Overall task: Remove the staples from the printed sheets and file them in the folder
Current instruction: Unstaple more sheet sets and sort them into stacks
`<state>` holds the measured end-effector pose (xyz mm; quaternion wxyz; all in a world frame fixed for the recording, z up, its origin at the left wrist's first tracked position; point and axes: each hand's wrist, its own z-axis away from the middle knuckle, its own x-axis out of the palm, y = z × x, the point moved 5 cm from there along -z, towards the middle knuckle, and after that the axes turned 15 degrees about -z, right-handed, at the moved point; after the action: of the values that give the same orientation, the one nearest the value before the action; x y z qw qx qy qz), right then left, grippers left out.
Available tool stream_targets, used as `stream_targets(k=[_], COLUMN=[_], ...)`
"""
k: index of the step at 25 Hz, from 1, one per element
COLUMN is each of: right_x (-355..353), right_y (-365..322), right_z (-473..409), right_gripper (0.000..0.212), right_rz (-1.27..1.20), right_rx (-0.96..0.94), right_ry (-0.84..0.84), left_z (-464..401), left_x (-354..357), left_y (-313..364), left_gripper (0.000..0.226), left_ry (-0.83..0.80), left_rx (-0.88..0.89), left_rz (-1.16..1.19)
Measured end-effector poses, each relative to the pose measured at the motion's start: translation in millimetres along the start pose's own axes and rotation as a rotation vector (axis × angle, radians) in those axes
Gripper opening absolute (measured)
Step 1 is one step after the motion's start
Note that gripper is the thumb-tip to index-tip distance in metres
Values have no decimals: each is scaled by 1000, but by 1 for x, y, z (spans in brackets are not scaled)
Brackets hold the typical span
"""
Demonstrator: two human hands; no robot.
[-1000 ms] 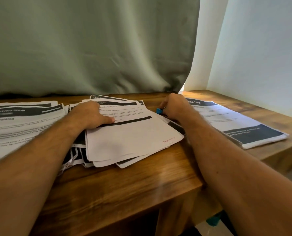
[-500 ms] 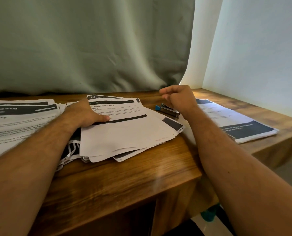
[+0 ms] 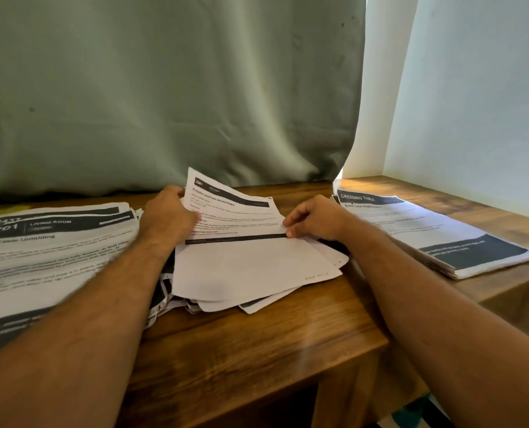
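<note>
A loose pile of printed sheets (image 3: 251, 273) lies in the middle of the wooden table (image 3: 257, 344). The top sheet (image 3: 235, 211), with a black header bar, has its far end lifted off the pile. My left hand (image 3: 167, 214) grips that sheet's left edge. My right hand (image 3: 315, 217) pinches its right edge between thumb and fingers. The stapler with the blue end is hidden from view. No folder is visible.
A large stack of printed sheets (image 3: 47, 257) headed "LIVING ROOM" fills the table's left side. A neat stack (image 3: 436, 233) headed "DRESSING TABLE" lies at the right. A grey-green curtain (image 3: 164, 88) hangs behind the table, and a white wall (image 3: 479, 88) stands at the right.
My right hand left the blue-ended stapler and came over to the top sheet's right edge. My left hand went from pressing on the pile to lifting that sheet's far end.
</note>
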<state>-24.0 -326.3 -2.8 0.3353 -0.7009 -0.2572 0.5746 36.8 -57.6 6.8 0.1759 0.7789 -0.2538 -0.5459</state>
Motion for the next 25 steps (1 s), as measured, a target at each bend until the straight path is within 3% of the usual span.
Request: stream_targets(k=[3, 6, 11, 17, 25], right_x=[-4, -16, -4, 7, -18], right_y=[-22, -65, -110, -70, -41], right_z=[1, -1, -13, -20, -16], right_gripper=[19, 28, 44, 36, 39], right_rz=[-126, -261, -527, -1016, -1062], right_rx=[-83, -227, -343, -247, -73], right_ry=[100, 258, 332, 266, 274], left_z=[-4, -8, -14, -18, -16], left_x=[-4, 0, -3, -12, -17], left_y=[-1, -4, -10, -15, -12], left_gripper=[21, 17, 6, 4, 7], left_ry=[48, 7, 21, 42, 53], left_rx=[-36, -129, -285, -303, -310], left_rz=[171, 402, 645, 663, 627])
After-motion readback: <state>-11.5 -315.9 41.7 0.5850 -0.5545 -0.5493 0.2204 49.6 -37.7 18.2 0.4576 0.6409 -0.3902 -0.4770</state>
